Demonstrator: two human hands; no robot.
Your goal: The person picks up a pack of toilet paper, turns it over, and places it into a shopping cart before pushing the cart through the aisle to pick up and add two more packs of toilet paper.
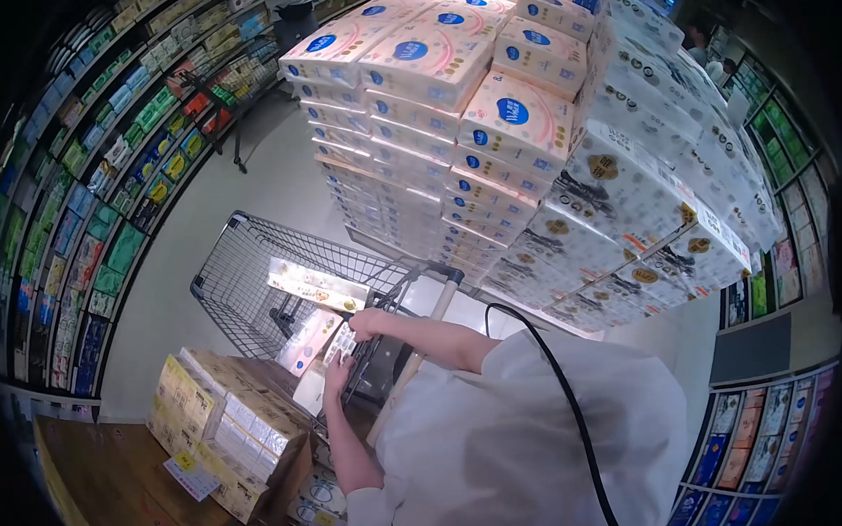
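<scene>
Over the shopping cart point(253, 234), both my hands are on a small white pack with dark print point(341, 343). My right hand point(367, 323) closes on its upper end, fingers partly hidden. Lower down, my left hand point(337, 368) grips the other end. Beside it in the cart lies a pink-and-white tissue pack point(309, 345). A longer white pack with a flower print point(318, 286) lies across the cart near my right hand. The cart's pale handle bar point(439, 306) runs under my right forearm.
A tall stack of pink tissue packs point(415, 82) stands ahead, with white wrapped multipacks point(614, 219) to its right. Yellow cartons with a price card point(192, 476) stand at lower left. Shelves point(93, 172) line both sides. Another person point(292, 12) stands at the top near a second cart point(225, 94).
</scene>
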